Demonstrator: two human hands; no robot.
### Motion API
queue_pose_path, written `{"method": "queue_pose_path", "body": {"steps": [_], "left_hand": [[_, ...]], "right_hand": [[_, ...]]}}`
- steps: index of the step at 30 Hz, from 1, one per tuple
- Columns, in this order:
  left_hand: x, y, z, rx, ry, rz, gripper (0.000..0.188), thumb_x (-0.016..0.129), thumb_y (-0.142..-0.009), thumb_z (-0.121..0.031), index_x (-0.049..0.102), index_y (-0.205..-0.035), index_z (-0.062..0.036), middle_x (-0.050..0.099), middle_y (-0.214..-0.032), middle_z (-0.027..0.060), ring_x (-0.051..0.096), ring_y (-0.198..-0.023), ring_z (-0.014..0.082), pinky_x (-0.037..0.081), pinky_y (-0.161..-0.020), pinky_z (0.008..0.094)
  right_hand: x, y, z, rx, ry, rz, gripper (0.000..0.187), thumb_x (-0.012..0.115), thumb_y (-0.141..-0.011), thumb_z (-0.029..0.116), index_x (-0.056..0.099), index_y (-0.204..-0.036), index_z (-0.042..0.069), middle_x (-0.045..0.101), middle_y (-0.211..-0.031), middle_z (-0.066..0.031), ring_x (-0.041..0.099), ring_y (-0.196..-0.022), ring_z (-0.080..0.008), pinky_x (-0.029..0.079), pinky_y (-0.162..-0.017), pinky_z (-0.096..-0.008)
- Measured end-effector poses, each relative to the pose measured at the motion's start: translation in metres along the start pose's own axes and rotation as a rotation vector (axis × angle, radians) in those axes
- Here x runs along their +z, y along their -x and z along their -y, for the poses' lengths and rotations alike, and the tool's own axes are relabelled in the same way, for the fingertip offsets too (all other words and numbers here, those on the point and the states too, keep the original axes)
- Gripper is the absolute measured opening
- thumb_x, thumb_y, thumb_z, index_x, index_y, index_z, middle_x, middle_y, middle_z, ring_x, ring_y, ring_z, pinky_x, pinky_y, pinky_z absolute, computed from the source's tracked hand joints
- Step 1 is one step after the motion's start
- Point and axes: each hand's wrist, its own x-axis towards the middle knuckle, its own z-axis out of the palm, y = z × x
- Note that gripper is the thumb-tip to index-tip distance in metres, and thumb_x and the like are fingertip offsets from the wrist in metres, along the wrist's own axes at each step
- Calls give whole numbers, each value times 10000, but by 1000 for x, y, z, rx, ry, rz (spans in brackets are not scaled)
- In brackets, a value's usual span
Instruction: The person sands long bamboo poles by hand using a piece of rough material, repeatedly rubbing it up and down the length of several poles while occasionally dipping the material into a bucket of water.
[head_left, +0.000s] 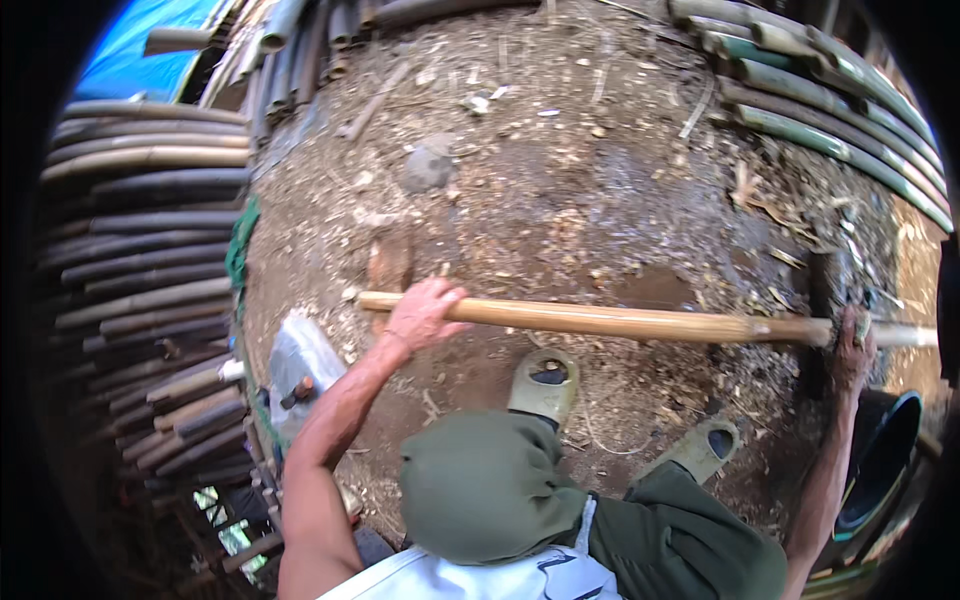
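Note:
A long tan bamboo pole [600, 320] lies crosswise in front of my knees, a little above the dirt. My left hand [428, 312] is closed over it near its left end, with the palm down. Far to the right, my right hand [853, 345] is closed round the pole beside a dark upright post [828, 285]; its fingers are partly hidden and a little blurred. Past that hand a paler length [905, 335] runs on to the right; I cannot tell whether it is the same pole. My feet in light green clogs [546, 385] are below the pole.
Stacked bamboo poles [150, 240] fill the left side, and greener poles [830, 110] lie at the far right. A grey stone [428, 168] sits on chip-strewn ground. A clear plastic bag [303, 370] is by my left arm, and a dark bucket [880, 460] by my right forearm.

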Motion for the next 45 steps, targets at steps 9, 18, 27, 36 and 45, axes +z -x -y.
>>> {"method": "queue_pose_path", "body": {"steps": [9, 18, 27, 36, 45], "left_hand": [[0, -57, -90, -186, -35, 308, 994, 878, -688, -340, 382, -1501, -56, 387, -1515, 214, 318, -1445, 396, 275, -1200, 498], [23, -223, -248, 160, 552, 785, 688, 732, -817, -346, 506, -1383, -27, 628, -1277, 233, 613, -1183, 381, 480, -1008, 454], [18, -141, -138, 57, 126, 454, 451, 788, -713, -265, 648, -1093, -67, 588, -1044, 162, 637, -943, 394, 524, -859, 476], [49, -133, -134, -105, 97, 379, 347, 741, -757, -316, 644, -1032, -128, 727, -888, 181, 697, -858, 407, 553, -781, 506], [46, -125, -129, -210, 116, 374, 370, 778, -724, -306, 638, -1017, -130, 731, -945, 146, 704, -869, 378, 549, -780, 494]], "right_hand": [[-218, 56, -93, 723, 34, -247, 446, 624, -1003, 440, 656, -1008, -5, 636, -849, -54, 570, -810, -142, 483, -751, -331], [-151, 205, -268, 1143, -937, 172, 126, 646, -913, 143, 689, -1015, 83, 671, -833, -31, 633, -758, -197, 517, -679, -387], [-222, 73, -62, 761, -1301, 5, 570, 730, -808, 314, 512, -1284, 86, 637, -1113, -96, 646, -931, -183, 554, -775, -298], [2, -1, -9, 56, 60, -69, 179, 697, -895, 268, 715, -936, 94, 712, -864, -96, 692, -886, -309, 486, -975, -490], [173, 69, 311, -520, -313, 110, 462, 816, -708, 232, 693, -1151, 183, 636, -1255, -97, 615, -1185, -311, 361, -1142, -568]]}}
